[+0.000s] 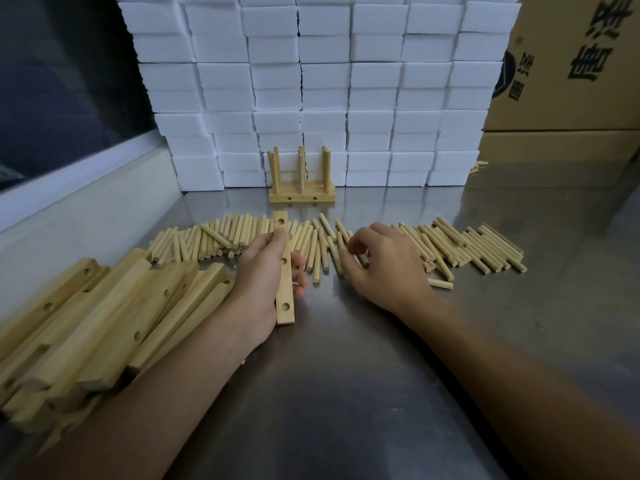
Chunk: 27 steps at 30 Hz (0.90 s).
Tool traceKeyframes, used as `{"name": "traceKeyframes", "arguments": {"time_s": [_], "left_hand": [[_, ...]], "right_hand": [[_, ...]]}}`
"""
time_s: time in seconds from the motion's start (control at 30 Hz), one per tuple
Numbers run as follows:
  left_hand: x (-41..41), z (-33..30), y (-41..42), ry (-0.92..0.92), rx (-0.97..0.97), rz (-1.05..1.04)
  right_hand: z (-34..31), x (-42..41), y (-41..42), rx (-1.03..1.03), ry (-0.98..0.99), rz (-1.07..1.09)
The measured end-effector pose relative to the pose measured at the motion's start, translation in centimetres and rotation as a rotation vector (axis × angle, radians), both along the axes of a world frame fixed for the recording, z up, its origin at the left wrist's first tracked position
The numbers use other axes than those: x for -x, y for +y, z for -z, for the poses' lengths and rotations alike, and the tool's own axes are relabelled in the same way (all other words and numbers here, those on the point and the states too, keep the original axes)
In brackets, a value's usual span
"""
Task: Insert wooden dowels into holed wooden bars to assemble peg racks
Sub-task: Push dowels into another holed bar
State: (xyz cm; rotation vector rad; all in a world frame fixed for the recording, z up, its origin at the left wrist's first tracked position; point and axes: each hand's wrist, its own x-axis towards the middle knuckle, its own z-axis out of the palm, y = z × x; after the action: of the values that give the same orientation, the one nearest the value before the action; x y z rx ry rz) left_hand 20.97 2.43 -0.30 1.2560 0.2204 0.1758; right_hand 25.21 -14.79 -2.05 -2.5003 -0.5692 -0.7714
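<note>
So the person's left hand point(265, 271) has its fingers curled around one holed wooden bar point(284, 268), holding it roughly mid-bench with the long axis pointing away toward the far edge. Three holes show on the bar's top face, none with a dowel in it. The right hand point(381, 263) is just to the right, resting down on the spread of loose dowels point(450, 245) with its fingers bent over them; can't really tell whether it's actually pinching one or only touching the pile. Those dowels lie in a wide band across the middle of the bench point(346, 393), running from left of the bar nearly to the right edge. A heap of more holed bars point(104, 313) sits along the left edge near the front. One finished peg rack point(302, 183) stands at the far edge, right up against a wall of stacked white foam blocks point(322, 81). A cardboard box point(571, 64) is at the far right corner.
</note>
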Motion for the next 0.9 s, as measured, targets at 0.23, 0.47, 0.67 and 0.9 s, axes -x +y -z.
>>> {"name": "traceKeyframes", "arguments": {"time_s": [0.23, 0.47, 0.67, 0.9], "left_hand": [[0.1, 0.0, 0.0, 0.018, 0.011, -0.007], [0.2, -0.1, 0.0, 0.026, 0.017, -0.008], [0.3, -0.2, -0.1, 0.029, 0.012, -0.019], [0.3, -0.1, -0.1, 0.033, -0.008, -0.018]], "right_hand": [[-1.4, 0.4, -0.8, 0.121, 0.034, 0.206], [-3.1, -0.4, -3.2, 0.242, 0.288, 0.056], [-5.2, -0.9, -5.7, 0.255, 0.554, -0.056], [-6.1, -1.0, -6.4, 0.347, 0.715, -0.023]]}}
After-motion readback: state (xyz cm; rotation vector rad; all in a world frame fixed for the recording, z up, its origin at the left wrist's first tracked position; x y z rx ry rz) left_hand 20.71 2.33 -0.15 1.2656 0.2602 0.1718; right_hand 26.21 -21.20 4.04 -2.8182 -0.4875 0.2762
